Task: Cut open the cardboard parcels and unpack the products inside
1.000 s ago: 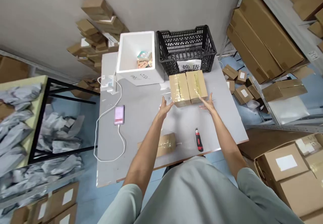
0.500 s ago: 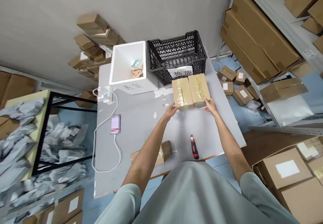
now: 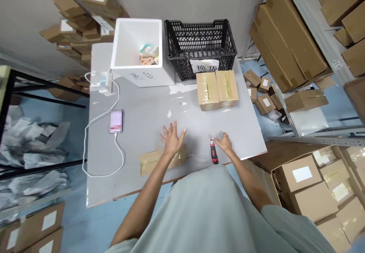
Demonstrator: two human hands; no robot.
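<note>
With fingers spread, my left hand (image 3: pixel 172 140) is over the table, just above a long taped cardboard box (image 3: pixel 151 161) at the front edge; the arm covers part of that box. My right hand (image 3: pixel 224 143) holds nothing, its thumb and fingers apart. Close to its left lies a red and black utility knife (image 3: pixel 213 153). Farther back, two taped cardboard boxes (image 3: pixel 208 91) stand side by side against the front of a black plastic crate (image 3: pixel 199 40) with a paper sign.
Left of the crate, a white foam box (image 3: pixel 168 76) contains small packets. A phone (image 3: pixel 116 121) on a white cable lies on the left of the grey table (image 3: pixel 137 123). Shelves with large cartons (image 3: pixel 288 43) rise on the right. Open cartons (image 3: pixel 310 199) stand at the lower right.
Both hands have let go of the two boxes by the crate and drawn back toward my body. The left is now near the long box, the right beside the utility knife. My view has shifted.
</note>
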